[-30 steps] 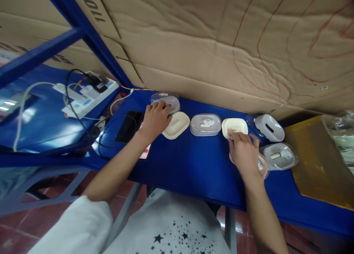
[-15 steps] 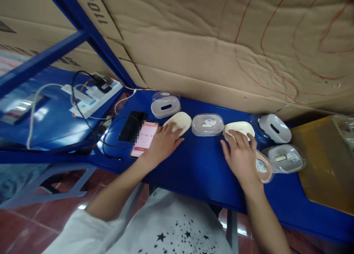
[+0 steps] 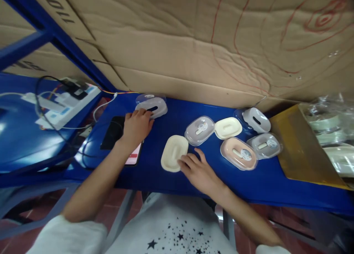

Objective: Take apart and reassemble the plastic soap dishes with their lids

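Note:
My left hand (image 3: pixel 136 128) is at the front left of a pale grey oval container (image 3: pixel 159 108) with a dark slot, its fingers bent over the near rim and the thumb held low at the right. The fingertips are partly hidden. My right hand (image 3: pixel 197 169) has its fingertips on the right edge of a cream oval piece (image 3: pixel 172 150) that lies flat, with the outer finger stretched away. Just behind that hand rests a grey oval case (image 3: pixel 197 132) with a clear cover and a round label. A second cream oval piece (image 3: pixel 228 128) touches its right end.
To the right are a peach case (image 3: pixel 236 154), another grey case (image 3: pixel 262 143) and a white slotted container (image 3: pixel 257 119). Beyond stands an open carton (image 3: pixel 304 154) with wrapped pieces. Phones (image 3: pixel 134 156) lie under my left arm; a power strip (image 3: pixel 69 102) with cables is farther left.
My left hand has left the left cream piece and moved to the slotted container. My right hand has come left to that cream piece, now nearer me and turned. The middle grey case has turned. The view has shifted right.

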Tool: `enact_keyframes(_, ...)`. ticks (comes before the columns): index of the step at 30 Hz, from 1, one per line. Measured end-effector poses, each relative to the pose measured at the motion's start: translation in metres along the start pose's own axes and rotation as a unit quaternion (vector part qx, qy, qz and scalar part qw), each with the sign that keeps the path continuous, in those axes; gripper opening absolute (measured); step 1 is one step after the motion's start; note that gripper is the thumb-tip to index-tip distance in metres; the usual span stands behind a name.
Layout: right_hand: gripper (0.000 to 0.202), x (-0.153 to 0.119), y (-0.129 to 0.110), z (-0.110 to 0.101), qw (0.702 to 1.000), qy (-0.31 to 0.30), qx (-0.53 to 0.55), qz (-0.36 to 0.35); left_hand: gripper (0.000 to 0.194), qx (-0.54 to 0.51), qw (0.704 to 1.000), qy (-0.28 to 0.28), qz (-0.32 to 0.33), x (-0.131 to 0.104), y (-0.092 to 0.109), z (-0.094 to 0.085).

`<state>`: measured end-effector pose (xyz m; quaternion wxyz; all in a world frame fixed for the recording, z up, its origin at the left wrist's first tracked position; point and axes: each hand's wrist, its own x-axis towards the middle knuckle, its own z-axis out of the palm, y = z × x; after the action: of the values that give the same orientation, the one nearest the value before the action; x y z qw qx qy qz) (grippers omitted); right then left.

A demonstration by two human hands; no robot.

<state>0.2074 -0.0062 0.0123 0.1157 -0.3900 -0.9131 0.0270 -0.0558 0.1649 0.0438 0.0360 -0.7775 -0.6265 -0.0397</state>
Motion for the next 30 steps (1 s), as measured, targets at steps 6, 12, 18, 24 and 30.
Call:
enact_keyframes(6, 0.023, -0.009, -0.037, 0.015, 0.991, 0.045, 0.069, 0.101, 0.030, -0.036, 0.999, -0.003, 0.038, 0.003, 0.008, -0.011)
enact_keyframes(12, 0.036, 0.008, -0.040, 0.015, 0.976, 0.073, 0.145, 0.144, 0.030, -0.096, 0.992, 0.037, 0.068, -0.022, 0.023, -0.035)
enact_keyframes(18, 0.057, -0.007, -0.009, 0.002, 0.927, 0.195, 0.209, 0.242, 0.025, -0.172, 0.969, 0.095, 0.150, -0.093, 0.055, -0.033)
enact_keyframes(24, 0.066, -0.018, 0.013, -0.006, 0.961, 0.113, 0.143, 0.207, 0.024, -0.181, 0.958, 0.091, 0.204, -0.136, 0.074, -0.013)
enact_keyframes(30, 0.051, -0.014, 0.014, -0.002, 0.985, 0.058, 0.118, 0.115, 0.025, -0.189, 0.960, 0.076, 0.190, -0.152, 0.063, 0.003)
